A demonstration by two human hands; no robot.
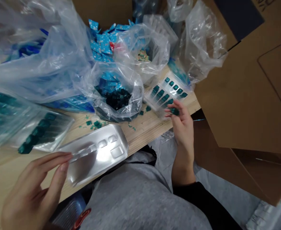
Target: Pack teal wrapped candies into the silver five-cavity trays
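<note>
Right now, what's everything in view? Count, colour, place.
Central bag: one, clear, centre
Pieces: many, dark green, central bag, table, two trays
Trays: three, silvery-clear, left, right, front
Other bags: several, clear, left, back
Packets: many, mostly blue, behind central bag
Cardboard: several panels, brown, right, back
Table: one, pale wood, beneath trays
Shirt: one, grey, bottom
Sleeve: one, black, right arm
Left hand: one, bare, by front tray
Right hand: one, bare, holding piece

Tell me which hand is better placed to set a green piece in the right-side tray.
Likely the right hand: it holds a green piece near that tray; the left hand is at another tray.
</note>
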